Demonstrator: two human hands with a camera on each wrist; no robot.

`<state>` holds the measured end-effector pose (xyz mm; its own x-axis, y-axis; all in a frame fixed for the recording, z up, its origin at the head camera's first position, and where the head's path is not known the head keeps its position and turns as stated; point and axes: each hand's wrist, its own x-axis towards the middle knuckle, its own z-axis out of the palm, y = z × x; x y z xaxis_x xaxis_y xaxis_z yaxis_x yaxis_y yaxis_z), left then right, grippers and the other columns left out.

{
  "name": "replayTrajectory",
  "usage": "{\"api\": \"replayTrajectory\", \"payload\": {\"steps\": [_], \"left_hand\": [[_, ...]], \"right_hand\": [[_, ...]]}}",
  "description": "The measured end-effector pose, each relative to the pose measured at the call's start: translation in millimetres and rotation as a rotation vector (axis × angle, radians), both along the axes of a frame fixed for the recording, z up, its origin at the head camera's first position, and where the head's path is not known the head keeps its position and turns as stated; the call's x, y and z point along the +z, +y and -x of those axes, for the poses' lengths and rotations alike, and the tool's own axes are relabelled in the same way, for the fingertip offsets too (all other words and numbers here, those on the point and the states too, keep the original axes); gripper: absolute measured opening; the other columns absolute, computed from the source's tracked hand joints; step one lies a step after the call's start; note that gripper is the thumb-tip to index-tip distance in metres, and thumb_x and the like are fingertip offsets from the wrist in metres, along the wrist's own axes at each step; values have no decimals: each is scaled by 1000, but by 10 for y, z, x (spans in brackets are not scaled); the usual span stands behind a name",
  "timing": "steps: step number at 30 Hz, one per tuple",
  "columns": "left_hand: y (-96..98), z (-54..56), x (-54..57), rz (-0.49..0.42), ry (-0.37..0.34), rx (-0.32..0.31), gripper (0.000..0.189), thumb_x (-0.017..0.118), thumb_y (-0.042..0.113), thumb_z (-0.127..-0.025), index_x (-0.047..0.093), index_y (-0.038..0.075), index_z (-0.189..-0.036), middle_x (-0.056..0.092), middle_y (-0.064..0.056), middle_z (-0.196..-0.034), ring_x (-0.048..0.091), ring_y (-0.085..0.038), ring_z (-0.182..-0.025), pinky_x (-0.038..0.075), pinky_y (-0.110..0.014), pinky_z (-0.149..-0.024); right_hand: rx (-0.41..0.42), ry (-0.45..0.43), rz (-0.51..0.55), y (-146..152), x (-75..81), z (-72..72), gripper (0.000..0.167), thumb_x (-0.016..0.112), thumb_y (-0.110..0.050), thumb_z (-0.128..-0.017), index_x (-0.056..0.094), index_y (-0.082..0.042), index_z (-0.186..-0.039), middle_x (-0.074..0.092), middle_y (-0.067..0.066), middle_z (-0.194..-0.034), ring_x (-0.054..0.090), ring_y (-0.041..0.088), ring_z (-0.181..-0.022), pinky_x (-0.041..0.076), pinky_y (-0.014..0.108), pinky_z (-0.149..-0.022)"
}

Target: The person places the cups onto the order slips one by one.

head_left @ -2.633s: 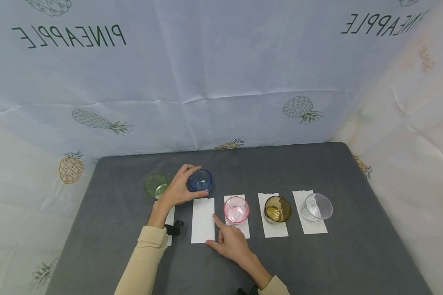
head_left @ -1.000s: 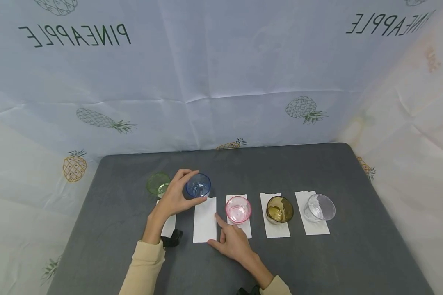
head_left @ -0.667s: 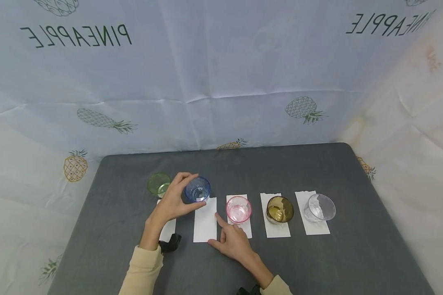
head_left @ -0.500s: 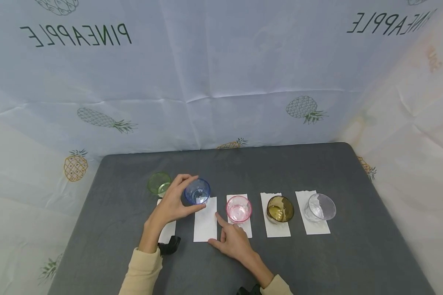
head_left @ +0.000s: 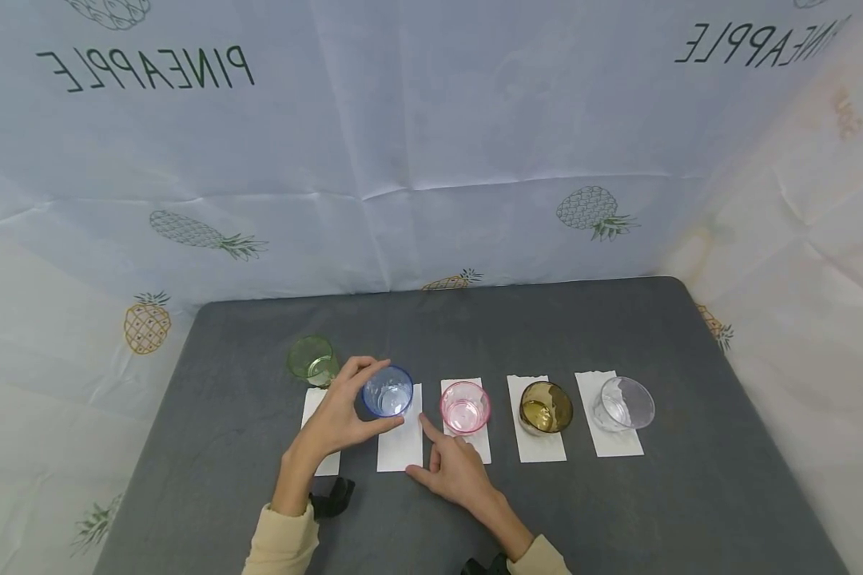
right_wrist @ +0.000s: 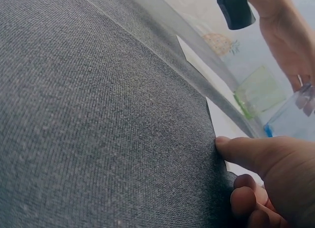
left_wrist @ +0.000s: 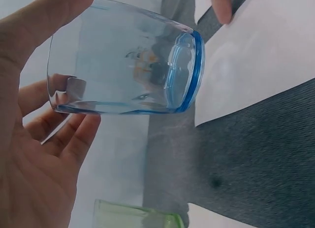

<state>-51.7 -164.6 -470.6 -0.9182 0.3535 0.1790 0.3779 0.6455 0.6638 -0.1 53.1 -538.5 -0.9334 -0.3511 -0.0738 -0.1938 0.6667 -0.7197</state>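
My left hand [head_left: 336, 414] grips a blue-tinted drinking glass [head_left: 388, 391] between thumb and fingers. The glass is upright over the far part of a white paper strip [head_left: 399, 449]; whether its base [left_wrist: 189, 73] touches the paper I cannot tell. At that strip's right side, my right hand [head_left: 458, 473] has thumb and index finger stretched out. In the right wrist view its thumb [right_wrist: 246, 151] presses the paper's near edge, with the other fingers bent under. A green glass [head_left: 312, 359] stands left of the blue one, behind another strip [head_left: 315, 403] partly hidden by the left hand.
Rightward in a row, a pink glass [head_left: 464, 409], an amber glass [head_left: 545, 409] and a clear glass [head_left: 623, 404] each stand on a white strip. Everything lies on a dark grey table [head_left: 431, 527]. A pineapple-print cloth [head_left: 431, 144] hangs behind it.
My left hand has brought the blue glass nearer, from behind the strip to over its far part. The right hand and the other glasses have stayed put.
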Motion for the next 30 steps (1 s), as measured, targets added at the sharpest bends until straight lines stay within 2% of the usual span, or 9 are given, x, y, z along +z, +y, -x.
{"api": "replayTrajectory", "payload": {"steps": [6, 14, 18, 25, 30], "left_hand": [[20, -89, -53, -6, -3, 6, 84, 93, 33, -72, 58, 7, -143, 56, -11, -131, 61, -30, -120, 55, -54, -100], [22, -149, -113, -25, -12, 13, 84, 93, 34, -71, 58, 8, -143, 56, -8, -131, 61, -28, -121, 54, -52, -102], [20, -182, -147, -40, -3, 16, 83, 94, 33, -70, 59, 7, -142, 56, -8, -130, 61, -30, -120, 54, -52, -100], [31, -244, -209, -40, 53, 2, 82, 95, 31, -69, 62, 6, -139, 58, -8, -127, 62, -29, -115, 56, -49, -96], [32, -273, -238, -49, 40, 1, 82, 96, 31, -68, 62, 6, -139, 58, -7, -127, 62, -29, -115, 55, -46, -96]], "right_hand": [[-2, 2, -2, -2, -6, 3, 80, 88, -30, -80, 54, -4, -148, 51, -10, -53, 36, -3, -48, 31, 16, -47], [-1, 5, 8, -1, -14, 1, 81, 89, -29, -79, 54, -4, -148, 51, -10, -53, 36, -4, -48, 31, 17, -47], [1, 9, 16, 0, -23, -2, 81, 89, -28, -79, 54, -4, -147, 52, -10, -53, 36, -4, -47, 31, 16, -46], [-1, 33, 25, 3, -30, -3, 79, 89, -29, -79, 56, -2, -145, 53, -10, -53, 35, -5, -47, 31, 16, -46], [-1, 31, 27, 3, -21, -9, 79, 89, -29, -79, 56, -2, -145, 52, -10, -52, 35, -5, -47, 30, 16, -46]]}}
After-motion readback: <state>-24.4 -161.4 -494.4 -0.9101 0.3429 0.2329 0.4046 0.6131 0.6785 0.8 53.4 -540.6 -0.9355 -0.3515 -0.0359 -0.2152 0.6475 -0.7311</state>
